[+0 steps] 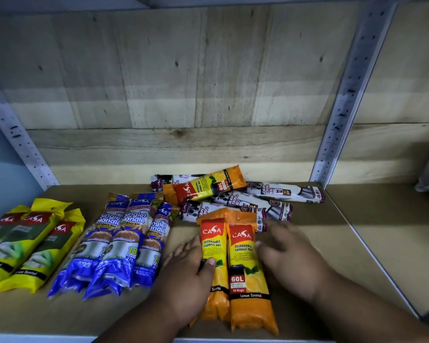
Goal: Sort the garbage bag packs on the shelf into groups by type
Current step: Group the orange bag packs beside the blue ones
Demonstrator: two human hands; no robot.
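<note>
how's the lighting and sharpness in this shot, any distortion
Head view: dim and uneven, shade falling across the shelf board; wide-angle bending of the metal upright; right hand slightly motion-blurred; print on the orange packs readable, the yellow packs softer at the frame edge.

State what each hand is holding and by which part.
Neither hand lifts anything. The left hand presses the left edge of the two orange degradable garbage bag packs lying side by side on the shelf; the right hand presses their right edge.

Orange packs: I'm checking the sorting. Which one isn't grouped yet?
The orange pack lying crosswise on the white drawstring packs at the back; the other two stand side by side between the hands.
</note>
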